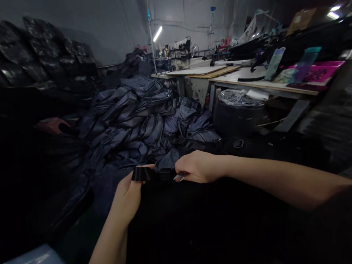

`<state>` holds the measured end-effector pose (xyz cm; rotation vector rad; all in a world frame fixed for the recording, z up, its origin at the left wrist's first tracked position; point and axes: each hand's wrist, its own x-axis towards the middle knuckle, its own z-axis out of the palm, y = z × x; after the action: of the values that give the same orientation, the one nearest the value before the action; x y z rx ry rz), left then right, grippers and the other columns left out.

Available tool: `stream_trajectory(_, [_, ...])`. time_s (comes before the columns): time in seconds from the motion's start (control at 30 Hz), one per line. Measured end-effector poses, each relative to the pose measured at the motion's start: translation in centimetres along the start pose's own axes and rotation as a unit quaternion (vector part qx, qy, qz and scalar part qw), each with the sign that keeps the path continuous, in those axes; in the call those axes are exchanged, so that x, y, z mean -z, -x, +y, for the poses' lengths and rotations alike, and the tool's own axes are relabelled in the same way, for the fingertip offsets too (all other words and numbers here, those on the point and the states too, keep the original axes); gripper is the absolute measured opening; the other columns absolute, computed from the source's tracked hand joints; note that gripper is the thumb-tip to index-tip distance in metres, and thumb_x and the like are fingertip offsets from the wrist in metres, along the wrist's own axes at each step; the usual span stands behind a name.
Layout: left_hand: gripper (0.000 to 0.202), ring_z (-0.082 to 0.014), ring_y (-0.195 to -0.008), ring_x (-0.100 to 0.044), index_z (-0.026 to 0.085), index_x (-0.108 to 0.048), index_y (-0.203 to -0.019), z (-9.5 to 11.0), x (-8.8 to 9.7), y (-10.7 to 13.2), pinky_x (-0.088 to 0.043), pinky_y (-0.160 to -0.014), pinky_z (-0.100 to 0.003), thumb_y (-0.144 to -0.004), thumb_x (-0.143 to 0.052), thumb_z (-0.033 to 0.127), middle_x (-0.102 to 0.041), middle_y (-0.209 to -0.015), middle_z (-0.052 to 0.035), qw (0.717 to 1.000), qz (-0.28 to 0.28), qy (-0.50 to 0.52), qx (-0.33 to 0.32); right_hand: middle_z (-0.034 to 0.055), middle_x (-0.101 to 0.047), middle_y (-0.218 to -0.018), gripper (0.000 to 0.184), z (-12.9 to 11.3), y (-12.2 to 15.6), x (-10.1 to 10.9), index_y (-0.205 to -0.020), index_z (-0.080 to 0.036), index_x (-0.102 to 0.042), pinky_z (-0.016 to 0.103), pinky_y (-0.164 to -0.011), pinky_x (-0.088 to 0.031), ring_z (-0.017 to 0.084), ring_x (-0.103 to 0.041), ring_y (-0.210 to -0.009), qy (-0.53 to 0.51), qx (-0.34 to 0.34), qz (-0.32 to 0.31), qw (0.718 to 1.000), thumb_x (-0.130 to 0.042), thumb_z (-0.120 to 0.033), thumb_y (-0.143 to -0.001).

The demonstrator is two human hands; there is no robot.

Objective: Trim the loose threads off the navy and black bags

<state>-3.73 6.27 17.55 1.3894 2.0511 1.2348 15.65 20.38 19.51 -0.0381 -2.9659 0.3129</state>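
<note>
Fingers (135, 185) of the left hand (128, 196) pinch one end of a black strap (145, 174), right hand (198, 167) is closed on the other end, metal tool (180, 176) poking out, bag pile (137, 119) behind.

Floor (68, 241) heaped with dark bags (137, 119)

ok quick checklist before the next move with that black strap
1. Left hand grip on the black strap: ok, its end is pinched under the thumb.
2. Right hand closed on the strap's other end: ok.
3. Strap running straight between both hands: ok.
4. Metal tip poking out under the right hand, what it is and how it points: cannot tell, mostly hidden.
5. Strap joined to the dark fabric below: cannot tell, too dark.
6. Pile of dark blue bags apart from the hands: ok.
</note>
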Motion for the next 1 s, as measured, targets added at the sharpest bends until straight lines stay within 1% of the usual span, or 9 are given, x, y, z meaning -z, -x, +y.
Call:
stream_trajectory(0.2, [0.043,-0.0240,-0.101,-0.060,0.019,-0.066,-0.108,0.3,0.1,0.5,-0.043,-0.090,-0.030,-0.085,-0.044,0.048,-0.068,-0.108,-0.0036,1.000,-0.015,0.026,0.005,0.0013,-0.062,-0.072,0.023,0.7,-0.5,-0.1,-0.082,-0.015,-0.059,0.020,-0.057,-0.038,0.011,-0.055,-0.063,-0.110,-0.048,0.028,0.992,-0.049,-0.034,-0.091])
stream_trajectory(0.3, [0.041,-0.0244,-0.106,-0.058,0.018,-0.066,-0.107,-0.2,0.4,0.7,-0.040,-0.096,-0.033,-0.085,-0.046,0.046,-0.067,-0.110,-0.0037,0.999,0.014,0.019,0.032,-0.0014,-0.060,-0.070,0.025,1.5,0.5,2.2,-0.083,-0.015,-0.058,0.019,-0.055,-0.040,0.008,-0.053,-0.057,-0.176,-0.127,0.220,0.951,-0.044,-0.034,-0.092])
stream_trajectory(0.4, [0.046,-0.0269,-0.108,-0.056,0.019,-0.065,-0.110,-2.4,0.8,0.3,-0.038,-0.098,-0.039,-0.085,-0.044,0.051,-0.067,-0.110,-0.0043,0.997,0.044,-0.004,0.070,-0.0033,-0.055,-0.064,0.033,2.0,3.2,4.3,-0.080,-0.016,-0.057,0.020,-0.056,-0.040,0.008,-0.051,-0.056,-0.110,-0.220,0.397,0.884,-0.041,-0.042,-0.093])
stream_trajectory(0.5, [0.046,-0.0287,-0.114,-0.053,0.024,-0.061,-0.115,-6.5,0.3,-0.9,-0.036,-0.100,-0.041,-0.084,-0.043,0.053,-0.064,-0.115,-0.0043,0.993,0.029,-0.049,0.100,-0.0007,-0.060,-0.069,0.034,1.9,6.2,2.8,-0.082,-0.017,-0.060,0.023,-0.060,-0.042,0.011,-0.056,-0.063,-0.016,-0.271,0.307,0.912,-0.047,-0.048,-0.089])
stream_trajectory(0.57, [0.047,-0.0295,-0.118,-0.050,0.023,-0.059,-0.117,-9.6,-0.6,-1.8,-0.034,-0.102,-0.042,-0.085,-0.043,0.053,-0.061,-0.120,-0.0071,0.990,0.037,-0.067,0.117,0.0035,-0.066,-0.087,0.040,1.8,7.8,-0.6,-0.102,-0.019,-0.061,0.026,-0.063,-0.044,0.016,-0.061,-0.072,0.030,-0.306,0.174,0.936,-0.055,-0.054,-0.082])
stream_trajectory(0.67, [0.045,-0.0264,-0.122,-0.048,0.025,-0.054,-0.122,-13.7,-2.4,-2.7,-0.033,-0.104,-0.040,-0.086,-0.041,0.048,-0.058,-0.125,-0.0078,0.991,0.024,-0.059,0.115,0.0118,-0.065,-0.107,0.072,2.5,9.2,-6.8,-0.127,-0.019,-0.050,0.031,-0.062,-0.047,0.024,-0.065,-0.074,0.063,-0.370,0.065,0.924,-0.067,-0.057,-0.068])
stream_trajectory(0.8, [0.063,-0.0256,-0.126,-0.043,0.018,-0.033,-0.138,-16.8,-4.7,-1.0,-0.032,-0.106,-0.041,-0.084,-0.043,0.048,-0.049,-0.135,-0.0125,0.991,0.017,-0.091,0.095,0.0105,-0.068,-0.101,0.051,5.4,10.4,-11.4,-0.120,-0.020,-0.057,0.033,-0.069,-0.048,0.025,-0.067,-0.076,0.024,-0.434,0.113,0.893,-0.068,-0.035,-0.072])
stream_trajectory(0.9, [0.079,-0.0334,-0.135,-0.027,0.011,-0.022,-0.144,-17.2,-5.9,2.9,-0.028,-0.107,-0.051,-0.082,-0.043,0.055,-0.034,-0.144,-0.0192,0.975,0.018,-0.185,0.124,0.0101,-0.070,-0.099,0.034,7.7,11.7,-11.6,-0.117,-0.019,-0.058,0.034,-0.076,-0.049,0.024,-0.067,-0.086,0.008,-0.466,0.187,0.865,-0.049,-0.032,-0.087])
stream_trajectory(1.0, [0.071,-0.0371,-0.139,-0.014,0.023,-0.028,-0.143,-16.7,-6.5,7.2,-0.030,-0.101,-0.060,-0.083,-0.038,0.058,-0.023,-0.151,-0.0118,0.960,-0.007,-0.220,0.175,0.0134,-0.066,-0.109,0.040,9.0,13.4,-11.1,-0.124,-0.013,-0.049,0.033,-0.082,-0.050,0.021,-0.065,-0.095,-0.016,-0.487,0.272,0.830,-0.032,-0.034,-0.095])
